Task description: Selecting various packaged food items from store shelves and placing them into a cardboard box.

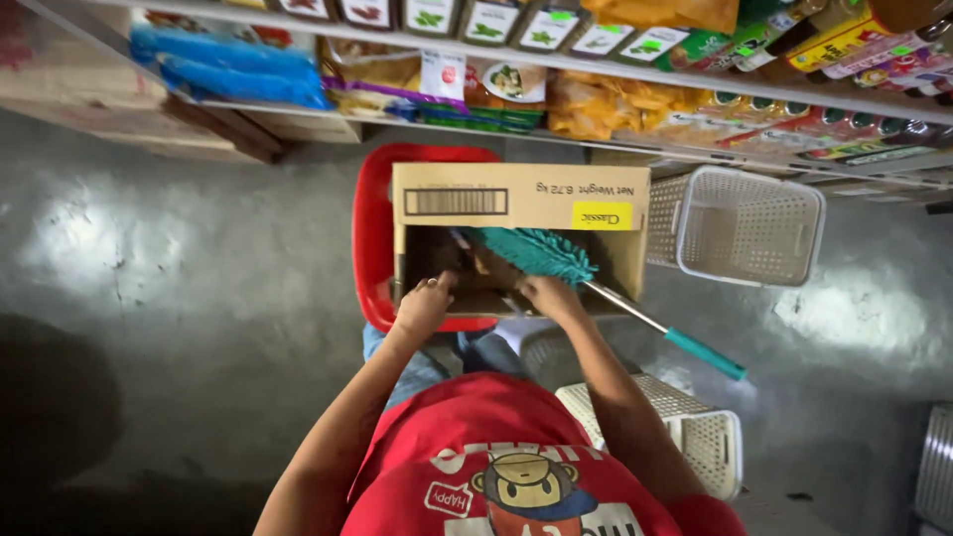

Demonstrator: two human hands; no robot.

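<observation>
Head view, centre of frame — open cardboard box [516, 196] on a red stool [374, 233]. Left hand [424, 306] curled over the box's near edge; right hand [549, 295] at the rim beside a teal duster [541, 253] — grip unclear. White basket [749, 226] right.

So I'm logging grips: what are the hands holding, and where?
Both hands, left and right, grip the cardboard box at its near open edge.

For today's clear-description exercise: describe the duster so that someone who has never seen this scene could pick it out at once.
Find the open cardboard box on the red stool below the shelves. The duster lies across its opening, beside the right hand. It is the only fluffy teal thing, with a thin metal rod ending in a teal grip.
</observation>
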